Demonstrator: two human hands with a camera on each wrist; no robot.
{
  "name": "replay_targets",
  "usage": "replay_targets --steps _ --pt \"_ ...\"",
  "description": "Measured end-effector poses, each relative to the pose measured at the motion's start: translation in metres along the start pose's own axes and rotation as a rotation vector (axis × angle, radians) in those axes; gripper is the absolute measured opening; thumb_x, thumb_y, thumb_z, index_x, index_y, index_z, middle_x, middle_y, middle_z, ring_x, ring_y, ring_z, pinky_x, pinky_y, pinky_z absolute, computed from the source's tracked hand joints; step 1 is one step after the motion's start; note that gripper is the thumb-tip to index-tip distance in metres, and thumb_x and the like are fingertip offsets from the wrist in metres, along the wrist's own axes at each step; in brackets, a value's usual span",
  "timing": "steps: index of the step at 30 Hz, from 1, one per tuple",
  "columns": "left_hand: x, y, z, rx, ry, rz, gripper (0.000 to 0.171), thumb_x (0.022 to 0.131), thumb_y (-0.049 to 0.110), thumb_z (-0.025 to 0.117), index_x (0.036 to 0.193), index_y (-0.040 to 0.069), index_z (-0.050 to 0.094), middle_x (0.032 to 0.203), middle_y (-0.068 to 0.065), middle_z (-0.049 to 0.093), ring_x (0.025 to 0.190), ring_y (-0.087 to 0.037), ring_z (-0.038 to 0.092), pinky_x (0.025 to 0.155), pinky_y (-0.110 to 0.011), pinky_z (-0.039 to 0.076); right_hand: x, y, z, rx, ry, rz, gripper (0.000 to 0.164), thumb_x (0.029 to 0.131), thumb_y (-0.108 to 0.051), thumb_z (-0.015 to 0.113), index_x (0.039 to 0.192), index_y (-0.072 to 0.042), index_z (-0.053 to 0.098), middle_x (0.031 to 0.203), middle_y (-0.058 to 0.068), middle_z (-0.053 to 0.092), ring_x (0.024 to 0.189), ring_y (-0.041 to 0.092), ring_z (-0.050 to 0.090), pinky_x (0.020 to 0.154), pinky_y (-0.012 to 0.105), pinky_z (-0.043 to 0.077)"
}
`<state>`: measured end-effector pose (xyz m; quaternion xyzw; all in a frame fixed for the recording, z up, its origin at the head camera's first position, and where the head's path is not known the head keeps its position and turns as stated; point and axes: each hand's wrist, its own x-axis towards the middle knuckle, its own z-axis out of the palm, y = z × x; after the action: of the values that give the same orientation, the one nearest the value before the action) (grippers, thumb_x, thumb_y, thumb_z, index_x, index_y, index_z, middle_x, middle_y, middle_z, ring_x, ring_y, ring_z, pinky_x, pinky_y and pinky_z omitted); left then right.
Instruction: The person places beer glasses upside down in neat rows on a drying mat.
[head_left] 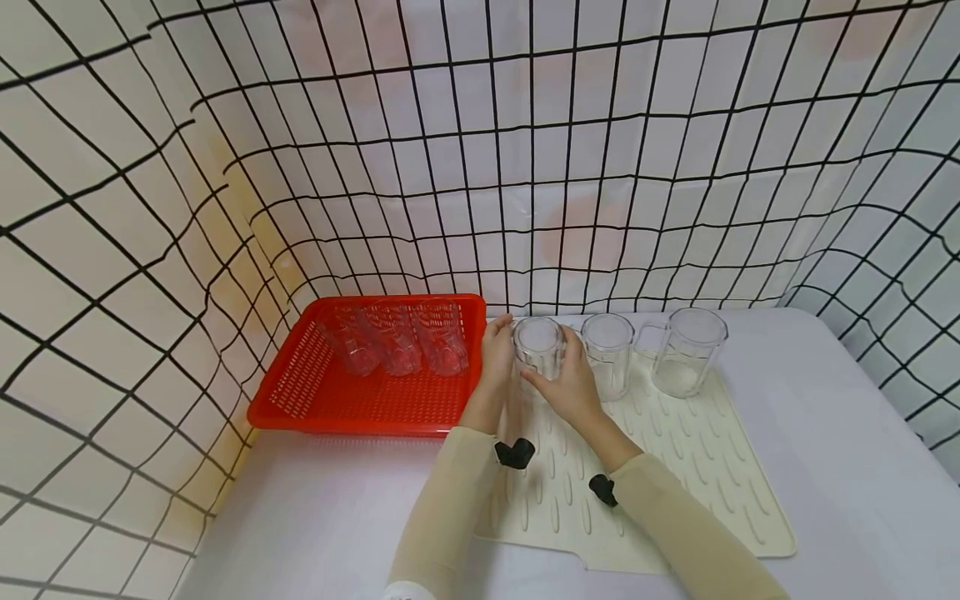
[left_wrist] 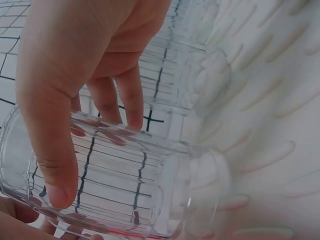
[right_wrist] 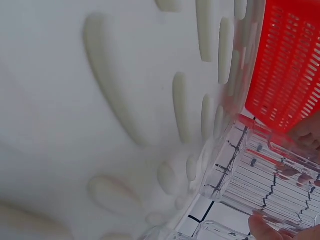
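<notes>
Between both hands stands a clear glass mug (head_left: 538, 354) at the back left of the cream ribbed mat (head_left: 555, 492). My right hand (head_left: 573, 379) grips its right side, thumb in front and fingers behind, as the left wrist view shows across the clear wall (left_wrist: 115, 175). My left hand (head_left: 495, 354) holds the opposite side, beside the red basket; its fingers (right_wrist: 306, 132) show at the mug's upper part in the right wrist view. Right of it stand a second clear mug (head_left: 609, 358) and a third mug (head_left: 686, 354) with its handle toward the left.
The red perforated basket (head_left: 367, 421) stands left of the mat, with three clear glass vessels (head_left: 401, 354) lying tilted in its back part. A white cloth with a black grid (head_left: 510, 158) encloses the white table (head_left: 322, 517) at the back and sides.
</notes>
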<state>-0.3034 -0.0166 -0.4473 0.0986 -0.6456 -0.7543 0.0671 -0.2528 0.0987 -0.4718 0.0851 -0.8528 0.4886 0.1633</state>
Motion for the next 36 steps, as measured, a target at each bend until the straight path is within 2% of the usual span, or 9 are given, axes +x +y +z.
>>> replay_targets --steps 14,19,28,36 --pt "-0.0032 -0.0012 0.0028 -0.039 -0.023 -0.045 0.042 0.101 0.016 0.037 0.137 -0.004 0.047 0.141 -0.020 0.047 0.132 -0.033 0.040 0.111 -0.040 0.030 0.0046 0.0017 0.0014 0.015 -0.025 0.032 0.092 0.078 -0.022 0.083 0.144 0.004 0.024 0.143 0.027 0.038 0.130 0.043 0.040 0.106 0.054 0.035" --pt "-0.0024 -0.0014 0.0022 -0.013 -0.035 -0.037 0.046 0.101 0.017 0.036 0.140 -0.006 0.043 0.143 -0.020 0.045 0.134 -0.033 0.038 0.113 -0.040 0.027 0.0052 0.0023 0.0035 0.016 -0.011 0.024 0.091 0.078 -0.021 0.083 0.144 0.004 0.025 0.141 0.028 0.039 0.130 0.043 0.041 0.106 0.054 0.034" --pt "-0.0004 -0.0032 -0.0002 0.067 -0.069 -0.044 0.049 0.103 0.023 0.033 0.145 -0.002 0.039 0.149 -0.017 0.040 0.139 -0.031 0.033 0.115 -0.043 0.023 0.0051 0.0025 0.0024 -0.001 -0.014 0.020 0.092 0.077 -0.024 0.084 0.144 0.002 0.026 0.140 0.026 0.041 0.125 0.043 0.045 0.103 0.054 0.037" --pt "-0.0045 -0.0010 -0.0033 0.076 -0.051 -0.029 0.054 0.104 0.027 0.035 0.147 -0.005 0.032 0.152 -0.020 0.034 0.142 -0.033 0.027 0.116 -0.044 0.019 0.0048 -0.0020 -0.0016 -0.014 -0.043 0.031 0.095 0.077 -0.026 0.083 0.147 0.001 0.024 0.141 0.023 0.042 0.123 0.040 0.048 0.098 0.053 0.042"
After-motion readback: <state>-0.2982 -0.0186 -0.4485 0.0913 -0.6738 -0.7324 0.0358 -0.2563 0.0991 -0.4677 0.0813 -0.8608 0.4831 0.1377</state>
